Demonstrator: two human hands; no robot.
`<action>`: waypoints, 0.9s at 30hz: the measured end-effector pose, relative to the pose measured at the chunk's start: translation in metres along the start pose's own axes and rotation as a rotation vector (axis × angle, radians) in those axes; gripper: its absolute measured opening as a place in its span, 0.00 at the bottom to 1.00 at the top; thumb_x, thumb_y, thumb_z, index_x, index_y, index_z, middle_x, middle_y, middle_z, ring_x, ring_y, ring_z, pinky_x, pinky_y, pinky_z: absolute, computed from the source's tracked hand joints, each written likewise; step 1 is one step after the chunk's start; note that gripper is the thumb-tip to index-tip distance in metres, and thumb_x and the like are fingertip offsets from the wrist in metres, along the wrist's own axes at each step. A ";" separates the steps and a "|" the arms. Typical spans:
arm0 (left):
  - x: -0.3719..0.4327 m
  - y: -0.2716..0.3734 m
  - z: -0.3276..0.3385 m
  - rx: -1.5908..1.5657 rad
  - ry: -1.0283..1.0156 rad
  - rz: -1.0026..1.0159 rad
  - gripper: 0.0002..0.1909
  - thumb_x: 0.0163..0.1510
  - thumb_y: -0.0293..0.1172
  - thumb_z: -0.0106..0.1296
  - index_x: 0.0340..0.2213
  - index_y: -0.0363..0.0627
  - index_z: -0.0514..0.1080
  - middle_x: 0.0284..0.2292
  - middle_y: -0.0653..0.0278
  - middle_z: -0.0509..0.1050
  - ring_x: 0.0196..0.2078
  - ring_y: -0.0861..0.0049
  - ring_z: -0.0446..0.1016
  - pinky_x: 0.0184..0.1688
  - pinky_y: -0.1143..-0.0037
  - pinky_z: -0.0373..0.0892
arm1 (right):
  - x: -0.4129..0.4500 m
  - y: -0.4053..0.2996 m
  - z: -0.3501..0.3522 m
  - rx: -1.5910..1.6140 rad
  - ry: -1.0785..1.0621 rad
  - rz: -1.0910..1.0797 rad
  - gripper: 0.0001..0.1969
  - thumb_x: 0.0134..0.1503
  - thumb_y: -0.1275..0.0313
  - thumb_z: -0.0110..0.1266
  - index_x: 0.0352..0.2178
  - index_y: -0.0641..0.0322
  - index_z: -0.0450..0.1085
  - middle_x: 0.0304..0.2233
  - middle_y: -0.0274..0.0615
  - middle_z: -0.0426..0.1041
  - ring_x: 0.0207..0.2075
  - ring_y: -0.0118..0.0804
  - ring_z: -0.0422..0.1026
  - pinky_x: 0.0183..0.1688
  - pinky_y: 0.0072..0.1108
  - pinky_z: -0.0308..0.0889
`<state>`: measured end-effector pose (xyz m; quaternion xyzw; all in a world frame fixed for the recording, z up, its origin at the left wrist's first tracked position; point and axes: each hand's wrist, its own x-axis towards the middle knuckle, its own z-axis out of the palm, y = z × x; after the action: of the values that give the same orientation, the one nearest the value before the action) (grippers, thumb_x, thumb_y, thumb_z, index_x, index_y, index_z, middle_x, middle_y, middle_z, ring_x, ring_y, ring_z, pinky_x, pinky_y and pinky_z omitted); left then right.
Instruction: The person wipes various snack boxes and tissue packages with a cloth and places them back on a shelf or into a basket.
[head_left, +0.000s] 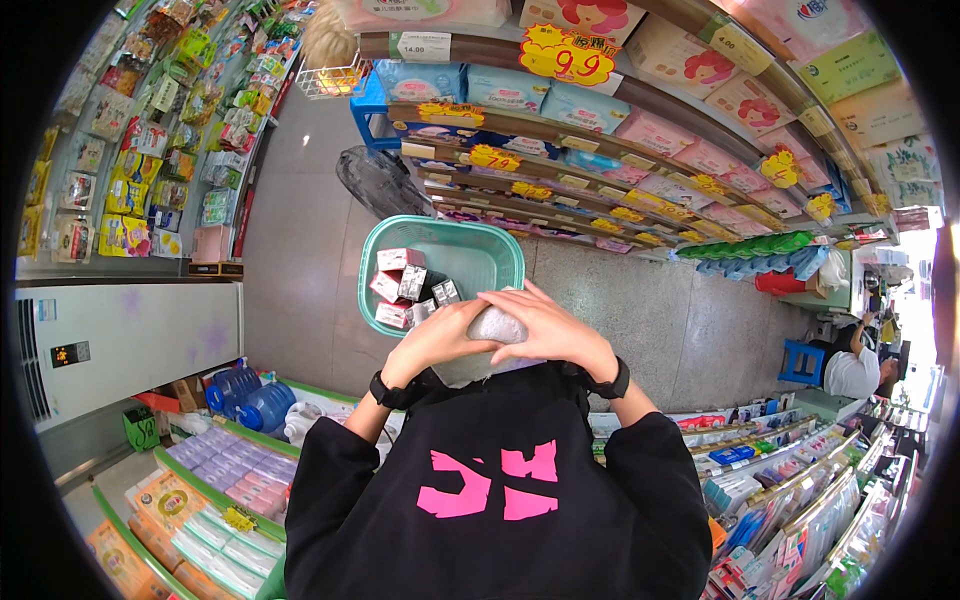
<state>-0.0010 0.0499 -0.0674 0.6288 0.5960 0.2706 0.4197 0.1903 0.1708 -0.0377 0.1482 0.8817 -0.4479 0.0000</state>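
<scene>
Both my hands meet in front of my chest around a rounded light-grey bundle, which may be a wadded cloth; its exact kind is unclear. My left hand curls over its left side, and my right hand over its right side, fingertips close together. Below them a pale grey sheet-like thing lies against my black shirt. Just beyond the hands stands a green plastic basket, partly covered by them. Several small boxes, among them a red and white box and a black and silver box, lie in its left part.
Shelves of packaged tissue and pads rise ahead; hanging snack packets fill a rack at left. A black bag and a blue stool stand beyond the basket. Blue water jugs are at lower left. A person is at far right.
</scene>
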 end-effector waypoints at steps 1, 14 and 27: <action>-0.001 -0.001 0.002 0.000 0.003 -0.002 0.38 0.45 0.46 0.66 0.52 0.35 0.66 0.43 0.45 0.76 0.44 0.46 0.75 0.47 0.58 0.70 | 0.000 0.006 0.005 0.000 -0.002 -0.003 0.47 0.41 0.47 0.68 0.60 0.59 0.61 0.54 0.50 0.69 0.59 0.51 0.64 0.67 0.42 0.46; -0.022 -0.027 -0.008 0.158 -0.052 -0.076 0.44 0.38 0.49 0.71 0.55 0.47 0.67 0.47 0.52 0.71 0.53 0.54 0.69 0.56 0.65 0.66 | 0.001 0.032 0.017 -0.224 -0.158 0.030 0.46 0.39 0.43 0.66 0.59 0.50 0.65 0.38 0.47 0.75 0.43 0.46 0.72 0.50 0.31 0.60; 0.000 -0.057 -0.030 -0.218 -0.111 -0.261 0.19 0.59 0.44 0.56 0.41 0.40 0.78 0.24 0.60 0.76 0.27 0.84 0.69 0.29 0.74 0.65 | 0.019 0.043 0.009 -0.071 -0.191 0.187 0.26 0.58 0.45 0.50 0.49 0.47 0.73 0.29 0.47 0.79 0.33 0.54 0.77 0.37 0.39 0.71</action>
<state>-0.0558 0.0525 -0.1007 0.5109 0.6155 0.2419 0.5492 0.1822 0.1924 -0.0793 0.1865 0.8752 -0.4266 0.1310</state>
